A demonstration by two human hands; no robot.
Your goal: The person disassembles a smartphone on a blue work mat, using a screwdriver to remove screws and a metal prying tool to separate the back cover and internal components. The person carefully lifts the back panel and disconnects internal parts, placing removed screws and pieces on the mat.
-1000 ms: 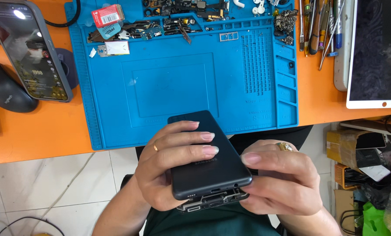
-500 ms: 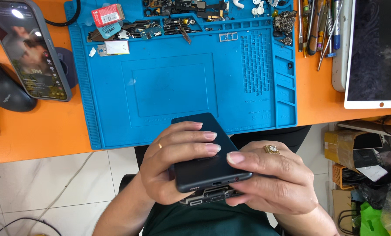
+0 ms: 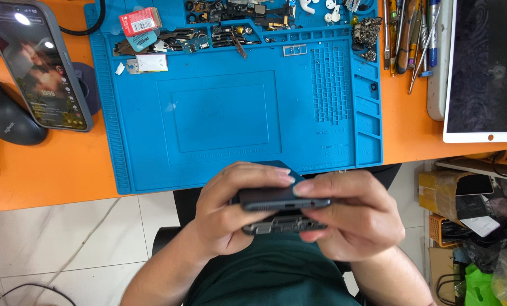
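Dark phone (image 3: 282,199) between both hands (image 3: 299,218)

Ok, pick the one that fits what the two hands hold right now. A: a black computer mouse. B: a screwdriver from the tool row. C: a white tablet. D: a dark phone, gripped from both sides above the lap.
D: the left hand and the right hand clasp the dark phone between them, off the blue mat.

Phone repair workshop, blue repair mat (image 3: 225,113), screwdrivers (image 3: 409,39)
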